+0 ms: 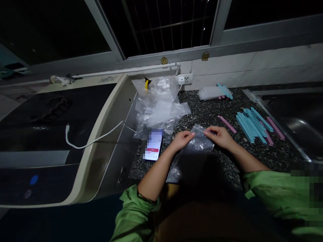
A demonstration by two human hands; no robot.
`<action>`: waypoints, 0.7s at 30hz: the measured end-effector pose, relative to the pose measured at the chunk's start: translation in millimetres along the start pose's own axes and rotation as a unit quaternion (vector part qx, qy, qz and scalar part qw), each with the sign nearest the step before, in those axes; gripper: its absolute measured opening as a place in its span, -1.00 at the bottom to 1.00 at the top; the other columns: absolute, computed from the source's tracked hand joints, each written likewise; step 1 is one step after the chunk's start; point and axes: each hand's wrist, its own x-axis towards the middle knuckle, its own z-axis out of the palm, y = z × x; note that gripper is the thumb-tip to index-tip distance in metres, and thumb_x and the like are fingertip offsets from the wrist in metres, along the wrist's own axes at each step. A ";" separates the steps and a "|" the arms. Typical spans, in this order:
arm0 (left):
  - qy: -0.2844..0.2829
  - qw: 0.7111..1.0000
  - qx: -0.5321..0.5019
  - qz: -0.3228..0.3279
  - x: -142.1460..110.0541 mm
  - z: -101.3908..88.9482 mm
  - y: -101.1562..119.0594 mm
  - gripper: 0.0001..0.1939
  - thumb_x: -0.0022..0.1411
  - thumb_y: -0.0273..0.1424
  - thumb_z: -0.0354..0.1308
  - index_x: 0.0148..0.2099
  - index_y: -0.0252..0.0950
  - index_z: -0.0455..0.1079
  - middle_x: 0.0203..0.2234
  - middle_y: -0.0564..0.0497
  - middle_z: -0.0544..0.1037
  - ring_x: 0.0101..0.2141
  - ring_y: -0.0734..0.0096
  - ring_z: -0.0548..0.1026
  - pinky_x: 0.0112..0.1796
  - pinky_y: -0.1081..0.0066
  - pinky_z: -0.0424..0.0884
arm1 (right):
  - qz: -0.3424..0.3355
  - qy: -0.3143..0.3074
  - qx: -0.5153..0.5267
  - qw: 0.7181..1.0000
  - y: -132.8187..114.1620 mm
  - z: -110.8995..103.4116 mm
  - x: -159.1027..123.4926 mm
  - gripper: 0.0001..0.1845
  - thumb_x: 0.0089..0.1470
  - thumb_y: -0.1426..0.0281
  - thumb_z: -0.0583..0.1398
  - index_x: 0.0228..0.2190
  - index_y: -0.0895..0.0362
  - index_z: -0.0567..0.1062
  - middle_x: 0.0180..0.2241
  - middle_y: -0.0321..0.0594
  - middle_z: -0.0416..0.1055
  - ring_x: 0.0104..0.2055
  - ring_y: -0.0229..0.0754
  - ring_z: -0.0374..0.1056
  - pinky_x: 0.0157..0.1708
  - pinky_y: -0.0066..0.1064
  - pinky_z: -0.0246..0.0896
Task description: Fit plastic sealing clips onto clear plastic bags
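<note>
A clear plastic bag (pixel 200 143) hangs between my two hands over the speckled counter (pixel 224 158). My left hand (pixel 182 139) pinches its upper left edge between thumb and finger. On the opposite side, my right hand (pixel 219 136) grips the upper right corner the same way. Whether anything is inside the bag I cannot tell. To the right of my right hand lie several light blue strips (pixel 248 124) in a loose pile, with pink strips (pixel 275 127) among and beside them. A single pink strip (pixel 227 123) lies apart, nearer the hand.
A heap of clear bags (pixel 158 111) lies by the wall, with a lit phone (pixel 154 146) in front. A washing machine (pixel 85 168) with a white cable (pixel 96 139) stands left. Stacked clear sleeves (pixel 210 93) carry strips at the back. A metal sink (pixel 297 124) borders the right.
</note>
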 end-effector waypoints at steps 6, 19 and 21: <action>-0.043 0.998 0.034 -0.025 -1.6 2.1 -5.3 -0.43 -0.09 0.15 0.03 -0.58 -0.33 0.23 -0.70 0.14 0.24 -0.60 0.58 0.16 -0.54 0.51 0.07 | 0.012 0.064 0.007 0.998 4.8 -12.6 4.5 -0.60 -0.23 0.02 0.22 -0.62 0.12 0.43 -0.57 -0.24 0.41 -0.50 -0.19 0.27 -0.45 -0.35 0.18; -0.029 0.999 0.019 -0.011 -0.3 3.4 -7.9 -0.46 -0.04 0.12 0.01 -0.54 -0.33 0.26 -0.68 0.14 0.26 -0.60 0.57 0.18 -0.54 0.50 0.08 | 0.019 0.118 -0.009 0.993 13.1 -14.9 6.3 -0.61 -0.20 0.02 0.22 -0.58 0.12 0.46 -0.57 -0.26 0.40 -0.50 -0.22 0.27 -0.45 -0.34 0.20; -0.023 0.999 0.026 -0.013 0.0 1.6 -7.3 -0.45 -0.04 0.12 0.00 -0.55 -0.32 0.24 -0.70 0.14 0.25 -0.61 0.57 0.17 -0.54 0.50 0.07 | 0.014 0.147 -0.009 0.989 16.7 -18.5 8.1 -0.62 -0.20 0.02 0.23 -0.58 0.11 0.46 -0.56 -0.26 0.40 -0.48 -0.20 0.28 -0.41 -0.32 0.21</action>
